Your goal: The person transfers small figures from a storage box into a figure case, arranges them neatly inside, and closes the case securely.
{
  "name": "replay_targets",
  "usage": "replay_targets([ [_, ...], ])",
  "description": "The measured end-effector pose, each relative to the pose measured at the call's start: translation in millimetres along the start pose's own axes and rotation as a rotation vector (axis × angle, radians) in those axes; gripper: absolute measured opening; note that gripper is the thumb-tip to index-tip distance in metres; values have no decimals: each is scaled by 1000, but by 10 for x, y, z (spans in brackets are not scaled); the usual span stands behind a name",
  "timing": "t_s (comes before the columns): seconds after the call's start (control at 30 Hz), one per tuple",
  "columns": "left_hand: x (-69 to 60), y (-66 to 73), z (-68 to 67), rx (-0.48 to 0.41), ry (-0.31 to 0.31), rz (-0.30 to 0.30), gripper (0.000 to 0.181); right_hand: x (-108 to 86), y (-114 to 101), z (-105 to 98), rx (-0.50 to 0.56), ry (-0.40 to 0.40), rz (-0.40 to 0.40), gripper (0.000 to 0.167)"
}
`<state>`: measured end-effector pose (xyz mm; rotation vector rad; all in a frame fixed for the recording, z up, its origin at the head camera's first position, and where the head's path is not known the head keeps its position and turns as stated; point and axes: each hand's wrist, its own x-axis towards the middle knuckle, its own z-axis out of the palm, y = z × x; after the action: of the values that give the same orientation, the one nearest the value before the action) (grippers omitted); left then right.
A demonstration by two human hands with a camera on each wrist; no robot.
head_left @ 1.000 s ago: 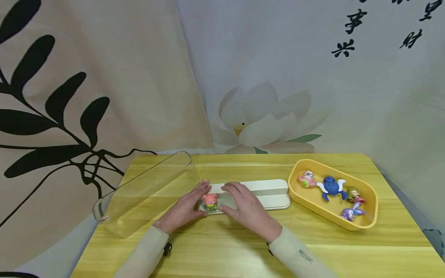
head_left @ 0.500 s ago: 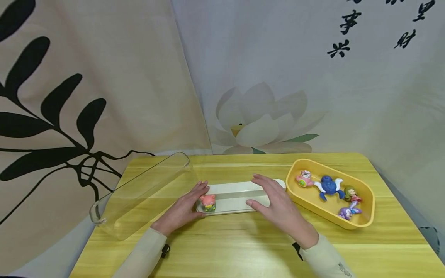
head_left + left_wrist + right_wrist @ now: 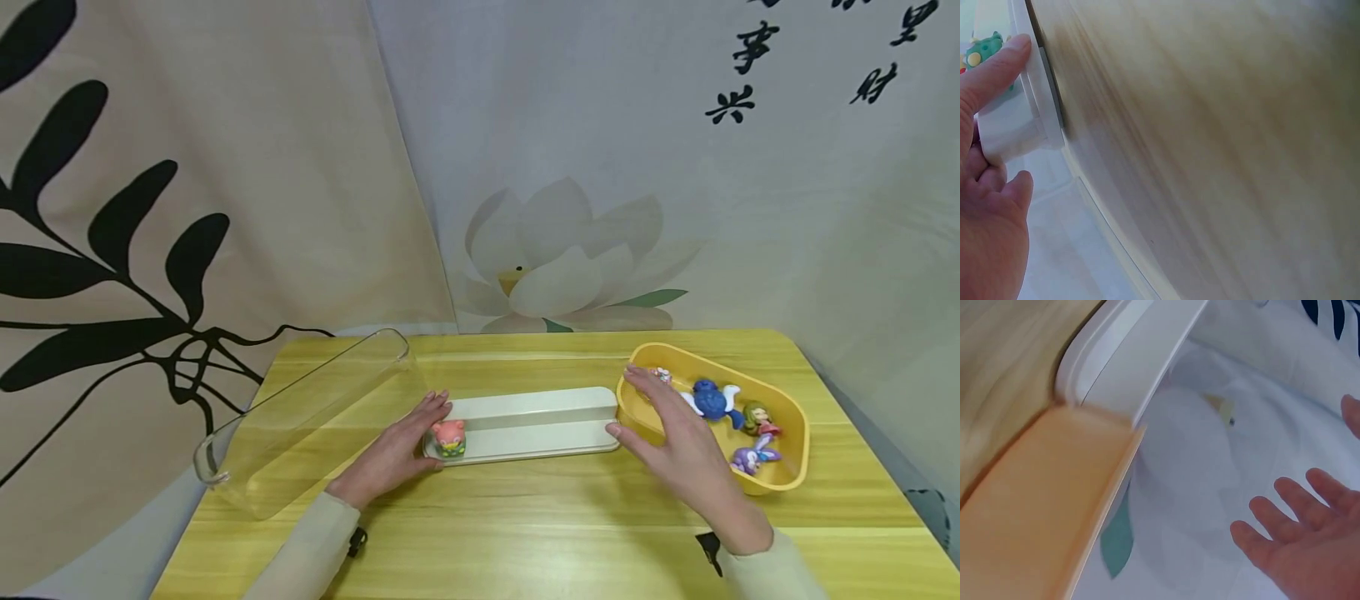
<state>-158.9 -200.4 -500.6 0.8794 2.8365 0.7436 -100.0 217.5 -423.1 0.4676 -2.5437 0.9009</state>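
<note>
**Yellow wood-grain table (image 3: 540,517) before a beige-and-white fabric backdrop (image 3: 315,167)**

Backdrop print: black leafy branch at left, pale lotus flower at centre, black brush characters at upper right.

Landmark: long, narrow white plastic tray (image 3: 536,429) with rounded ends and a raised ledge along the rear, flat on the table.

At the left end of the white tray: small pink pig-like figurine (image 3: 450,438) with a green and yellow lower part, seated on the lower level.

Around the left end of the white tray: left hand (image 3: 393,446), gripping, with thumb over the front rim and fingers curled at the end, per the left wrist view. Beige sleeve (image 3: 303,546) behind.

At the right end of the white tray, partly over the neighbouring container: right hand (image 3: 686,450), fingers spread, thumb held apart, nothing grasped.

Just beside the right end of the white tray: elongated yellow plastic container (image 3: 727,372) with angled corners; contact between the two: cannot tell. Contents: pink-and-white figurine (image 3: 662,375), partly hidden by the right hand; blue figurine with white wings (image 3: 708,398); green-haired doll in red (image 3: 757,417); purple long-eared figurine (image 3: 752,458).

Left of the white tray: long, clear, transparent plastic cover (image 3: 322,417), placed diagonally.
</note>
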Motion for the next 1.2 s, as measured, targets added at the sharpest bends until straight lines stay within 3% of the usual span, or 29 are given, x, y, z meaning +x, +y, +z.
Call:
replay_targets([
  [0.3, -2, -1, 0, 2, 1, 8, 91, -134, 334, -331, 8, 22, 158, 75],
  [0.7, -8, -3, -2, 2, -5, 1, 91, -268, 738, -498, -57, -16, 279, 77],
  [0.97, -11, -7, 3, 0, -2, 7, 91, -288, 1002, -557, -131, -2, 257, 75],
  [1.2, -10, -5, -3, 1, -1, 8, 91, -279, 1193, -572, -92, -89, 227, 77],
])
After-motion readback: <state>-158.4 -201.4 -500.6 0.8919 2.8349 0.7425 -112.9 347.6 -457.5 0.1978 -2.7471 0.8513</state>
